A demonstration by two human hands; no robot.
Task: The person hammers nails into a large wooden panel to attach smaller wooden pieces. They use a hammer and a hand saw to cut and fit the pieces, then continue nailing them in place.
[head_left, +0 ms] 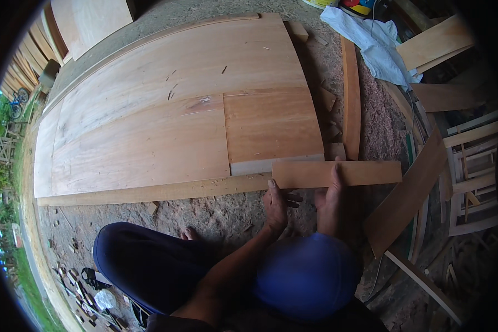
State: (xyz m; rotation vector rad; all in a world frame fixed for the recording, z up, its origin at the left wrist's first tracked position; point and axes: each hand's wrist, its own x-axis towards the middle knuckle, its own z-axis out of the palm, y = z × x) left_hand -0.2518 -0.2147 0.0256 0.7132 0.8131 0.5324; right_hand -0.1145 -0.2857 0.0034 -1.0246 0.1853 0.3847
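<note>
A short, thin plywood strip extends to the right past the near right corner of a large plywood panel. My right hand grips it near the middle, with the thumb across its upper face and the fingers mostly hidden underneath. At the strip's left end, my left hand has its thumb on the near corner. The other left fingers bend to the right below the strip's edge, partly hidden. On the panel's near right part lies a darker rectangular plywood piece, with a pale band along its near edge.
A long timber and wood shavings lie right of the panel. Beyond them are a white sheet, a leaning plywood board and slatted frames. Scraps litter the lower left floor beside my bent knee.
</note>
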